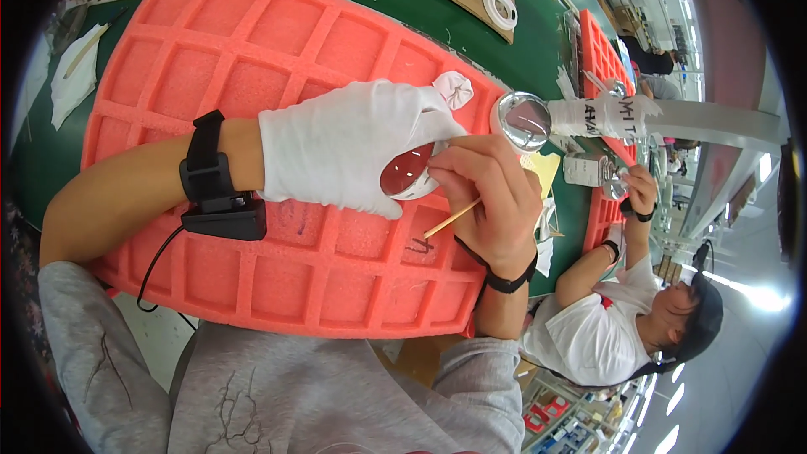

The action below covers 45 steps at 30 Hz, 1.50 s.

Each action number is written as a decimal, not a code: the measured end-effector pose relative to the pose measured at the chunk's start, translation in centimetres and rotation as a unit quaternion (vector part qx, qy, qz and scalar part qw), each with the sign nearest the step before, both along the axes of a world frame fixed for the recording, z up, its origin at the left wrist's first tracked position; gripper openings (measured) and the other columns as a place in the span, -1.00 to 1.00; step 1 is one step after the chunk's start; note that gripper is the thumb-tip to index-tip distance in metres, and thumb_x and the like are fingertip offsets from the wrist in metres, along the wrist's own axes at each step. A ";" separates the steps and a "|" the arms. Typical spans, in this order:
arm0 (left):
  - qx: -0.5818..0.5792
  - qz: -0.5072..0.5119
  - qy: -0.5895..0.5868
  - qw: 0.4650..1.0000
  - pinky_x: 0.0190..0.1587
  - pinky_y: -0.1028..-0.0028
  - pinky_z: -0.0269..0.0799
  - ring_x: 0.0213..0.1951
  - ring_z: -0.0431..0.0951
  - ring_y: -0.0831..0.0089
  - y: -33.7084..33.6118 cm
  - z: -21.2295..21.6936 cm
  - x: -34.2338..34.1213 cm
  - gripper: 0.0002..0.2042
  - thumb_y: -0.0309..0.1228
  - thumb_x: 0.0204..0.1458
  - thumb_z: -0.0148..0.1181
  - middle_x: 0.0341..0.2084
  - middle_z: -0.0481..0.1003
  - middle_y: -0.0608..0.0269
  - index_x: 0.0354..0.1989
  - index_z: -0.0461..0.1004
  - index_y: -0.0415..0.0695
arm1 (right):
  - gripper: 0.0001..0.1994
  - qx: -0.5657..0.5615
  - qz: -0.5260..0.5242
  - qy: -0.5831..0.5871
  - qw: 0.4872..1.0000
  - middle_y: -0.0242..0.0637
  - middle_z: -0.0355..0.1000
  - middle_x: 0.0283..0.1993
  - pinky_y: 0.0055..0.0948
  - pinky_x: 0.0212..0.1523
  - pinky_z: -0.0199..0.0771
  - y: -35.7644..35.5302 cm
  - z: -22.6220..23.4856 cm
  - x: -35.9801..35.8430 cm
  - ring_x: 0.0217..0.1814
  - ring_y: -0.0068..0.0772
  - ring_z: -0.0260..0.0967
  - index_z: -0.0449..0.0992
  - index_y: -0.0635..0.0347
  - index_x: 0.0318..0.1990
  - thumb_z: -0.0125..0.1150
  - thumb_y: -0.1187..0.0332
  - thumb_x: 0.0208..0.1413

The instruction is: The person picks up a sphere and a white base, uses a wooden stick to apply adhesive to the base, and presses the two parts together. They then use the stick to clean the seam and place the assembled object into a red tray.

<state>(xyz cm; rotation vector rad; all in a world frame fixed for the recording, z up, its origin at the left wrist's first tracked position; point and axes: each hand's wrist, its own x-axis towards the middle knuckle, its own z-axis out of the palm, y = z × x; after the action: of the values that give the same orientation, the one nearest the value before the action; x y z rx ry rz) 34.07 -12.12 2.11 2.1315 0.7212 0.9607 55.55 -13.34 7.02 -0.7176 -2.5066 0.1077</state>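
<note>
Above the red foam tray (252,59), the gloved left hand (345,147) grips a round red lens (406,171); the bare right hand (492,193), touching its edge, pinches a thin stick (451,219).

The scene is brightly and evenly lit from overhead. The orange foam tray (277,76) shows saturated colour with only soft, faint shadows inside its square cells. To the right of the tray, a round shiny lens (523,120) carries a pale glare patch, and farther right of the tray white ceiling lights and windows blow out near the rim. The white glove on the left hand (345,147), above the tray, is nearly overexposed and loses its folds. Fisheye distortion bends the tray's edges into curves, and black vignette fills the corners. Focus is sharp at the tray; the background right of it is softer and smeared.
</note>
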 end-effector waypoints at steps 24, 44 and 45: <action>-0.020 0.087 0.175 0.981 -0.12 0.18 0.47 -0.16 0.52 0.10 -0.9 2.2 0.9 -0.57 -0.33 -0.18 0.48 -0.21 0.46 0.16 -0.07 0.55 -0.06 | -0.90 -0.320 0.032 0.133 0.937 -0.27 0.45 -0.18 -0.67 -0.39 0.23 1.4 -1.3 2.3 -0.37 -0.65 0.31 0.51 0.36 -0.19 0.18 0.67 0.16; -0.042 0.077 0.193 0.977 -0.09 0.19 0.46 -0.13 0.51 0.10 -0.9 2.7 0.8 -0.54 -0.33 -0.18 0.48 -0.20 0.47 0.15 -0.02 0.54 -0.04 | -0.86 -0.222 0.064 0.141 0.963 -0.08 0.46 -0.18 -0.41 -0.13 0.53 0.2 -0.8 1.4 -0.26 -0.36 0.48 0.40 0.34 -0.12 0.05 0.73 0.25; -0.039 0.078 0.193 0.977 -0.09 0.19 0.47 -0.13 0.52 0.10 -0.9 2.7 0.8 -0.54 -0.33 -0.18 0.49 -0.20 0.47 0.14 -0.03 0.54 -0.04 | -0.87 -0.254 0.064 0.159 0.952 -0.08 0.46 -0.18 -0.41 -0.13 0.52 0.2 -0.9 1.5 -0.25 -0.36 0.47 0.38 0.34 -0.11 0.03 0.71 0.27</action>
<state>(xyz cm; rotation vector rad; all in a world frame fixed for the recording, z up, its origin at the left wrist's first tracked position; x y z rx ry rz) 34.84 -13.03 4.77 2.2402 1.1114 0.5861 57.07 -13.12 6.16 -0.6639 -2.2178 0.8713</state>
